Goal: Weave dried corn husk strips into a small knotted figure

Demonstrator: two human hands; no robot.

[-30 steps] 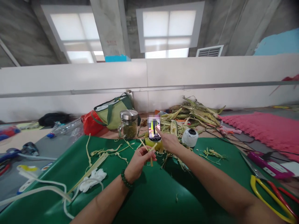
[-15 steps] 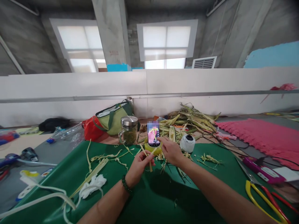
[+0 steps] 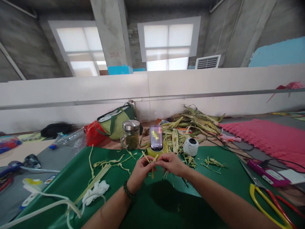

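Both hands meet over the green mat (image 3: 147, 206) in the middle of the view. My left hand (image 3: 140, 170), with a dark bead bracelet on the wrist, is closed on thin pale straw strips (image 3: 149, 160) that stick up between the fingers. My right hand (image 3: 172, 163) pinches the same strips from the right side. Just behind the hands a phone (image 3: 156, 137) stands upright on a yellow holder, its screen lit.
A lidded glass jar (image 3: 130, 134) and a white twine spool (image 3: 191, 146) flank the phone. Dried husks (image 3: 195, 122) are piled behind. Yellow and red-handled scissors (image 3: 271, 198) lie at the right, loose strips and white cloth (image 3: 95, 189) at the left, a pink mat (image 3: 264, 135) far right.
My right hand left the phone screen and came back down to the strips held in my left hand. The camera tilted slightly.
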